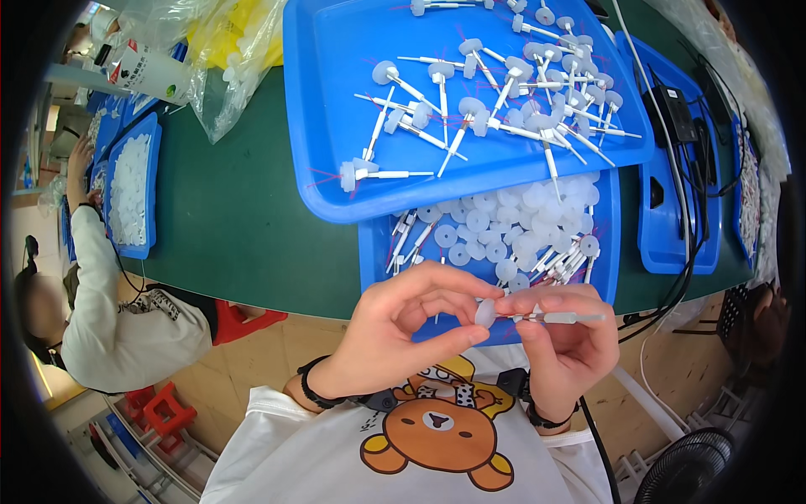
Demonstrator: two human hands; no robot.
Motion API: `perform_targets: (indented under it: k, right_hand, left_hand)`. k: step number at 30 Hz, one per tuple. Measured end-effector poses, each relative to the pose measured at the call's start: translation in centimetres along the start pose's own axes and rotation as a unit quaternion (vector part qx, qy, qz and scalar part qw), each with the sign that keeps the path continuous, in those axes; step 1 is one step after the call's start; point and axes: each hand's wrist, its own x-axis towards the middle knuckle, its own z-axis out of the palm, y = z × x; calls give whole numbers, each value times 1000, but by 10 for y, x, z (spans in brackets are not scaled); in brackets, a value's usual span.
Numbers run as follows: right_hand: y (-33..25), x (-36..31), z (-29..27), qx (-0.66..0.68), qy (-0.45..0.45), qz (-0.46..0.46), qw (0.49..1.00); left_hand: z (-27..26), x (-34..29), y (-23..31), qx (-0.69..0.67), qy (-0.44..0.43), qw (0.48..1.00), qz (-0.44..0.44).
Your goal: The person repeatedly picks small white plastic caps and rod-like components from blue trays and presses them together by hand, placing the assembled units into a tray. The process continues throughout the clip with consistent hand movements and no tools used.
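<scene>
Two hands: left hand (403,332) pinching one translucent disc (485,313), right hand (564,336) clamped on one white pin (558,317). Two stacked blue trays (336,101); loose parts beyond counting.

We see a small translucent white disc (485,313), round and slightly domed, standing on edge just below the near rim of the lower blue tray (374,252). Touching its right face, a thin white rod (561,317) with a thicker sleeve lies level, pointing away to the right beneath that same rim.
</scene>
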Motion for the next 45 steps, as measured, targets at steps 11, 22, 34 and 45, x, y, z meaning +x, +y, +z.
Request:
perform_targets:
  k: [11, 22, 34, 45]
  right_hand:
    - [-5, -7, -4, -17, -21, -13, 1000]
    - [-10, -25, -21, 0, 10, -2, 1000]
    - [-19, -37, -46, -110, -43, -101, 988]
    - [-17, -42, -44, 72, -57, 101, 991]
  left_hand:
    - [3, -2, -13, -17, 12, 999, 33]
    - [19, -13, -23, -24, -20, 996, 85]
    - [45, -17, -34, -65, -74, 994, 53]
    - [41, -17, -33, 125, -91, 964, 219]
